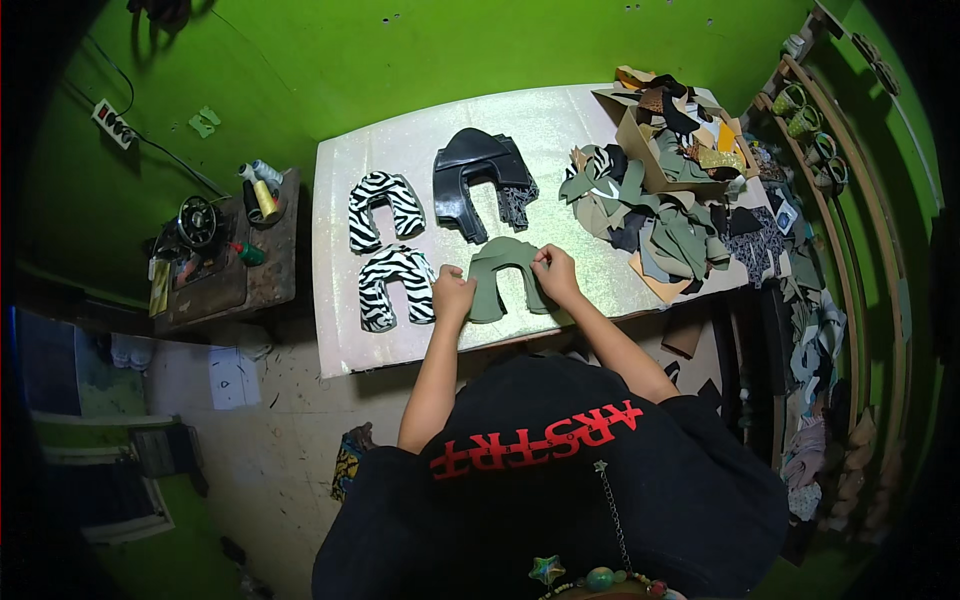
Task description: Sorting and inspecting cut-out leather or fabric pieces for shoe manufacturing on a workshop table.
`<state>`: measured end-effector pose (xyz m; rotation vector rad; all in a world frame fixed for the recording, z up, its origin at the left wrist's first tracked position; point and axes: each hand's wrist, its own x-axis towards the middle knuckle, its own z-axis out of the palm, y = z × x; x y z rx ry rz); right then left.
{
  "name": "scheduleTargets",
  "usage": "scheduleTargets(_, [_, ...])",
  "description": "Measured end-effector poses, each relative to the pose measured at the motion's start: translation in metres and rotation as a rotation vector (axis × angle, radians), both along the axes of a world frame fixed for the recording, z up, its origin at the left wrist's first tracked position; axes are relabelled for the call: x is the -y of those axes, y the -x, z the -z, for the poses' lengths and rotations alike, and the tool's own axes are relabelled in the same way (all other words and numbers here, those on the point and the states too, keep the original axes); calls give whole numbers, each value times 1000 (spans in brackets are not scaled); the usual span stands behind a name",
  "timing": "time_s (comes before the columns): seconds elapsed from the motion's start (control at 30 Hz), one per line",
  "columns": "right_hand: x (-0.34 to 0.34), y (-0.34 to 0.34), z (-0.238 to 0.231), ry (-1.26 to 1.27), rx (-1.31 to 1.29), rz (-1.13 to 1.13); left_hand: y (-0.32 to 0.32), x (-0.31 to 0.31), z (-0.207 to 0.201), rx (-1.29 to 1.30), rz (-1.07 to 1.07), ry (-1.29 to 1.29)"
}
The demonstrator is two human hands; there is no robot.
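Observation:
A small stack of olive-green U-shaped pieces (490, 300), looking like cut shoe uppers, lies on the pale table in front of me. At its left leg, my left hand (454, 296) is closed with the fingertips on the edge. My right hand (556, 274) pinches the upper right edge of the same stack. Two stacks of zebra-striped U-shaped pieces sit to the left, an upper stack (366, 235) and a lower stack (376, 305) close to my left hand. Behind the green stack are glossy black U-shaped pieces (455, 190), with dark patterned ones partly under them.
Fabric scraps (680, 240) spill across the table's right side, around a full cardboard box (645, 150). A sewing machine (198, 222) with thread cones (264, 198) stands on a wooden stand at left. Sandals (803, 122) hang on a rack at right. The table (345, 345) has its near edge before me.

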<state>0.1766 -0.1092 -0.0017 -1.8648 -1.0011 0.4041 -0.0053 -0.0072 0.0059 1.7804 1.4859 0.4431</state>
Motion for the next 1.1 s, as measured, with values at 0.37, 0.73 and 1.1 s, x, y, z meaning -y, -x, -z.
scheduleTargets(0.37, [6, 3, -10, 149, 128, 7, -9, 4, -13, -44, 29, -114])
scheduleTargets(0.73, [6, 31, -27, 255, 417, -119, -30, 28, -21, -90, 372, -573])
scheduleTargets(1.1, [-13, 34, -46, 622, 276, 90, -40, 21, -25, -193, 223, -330])
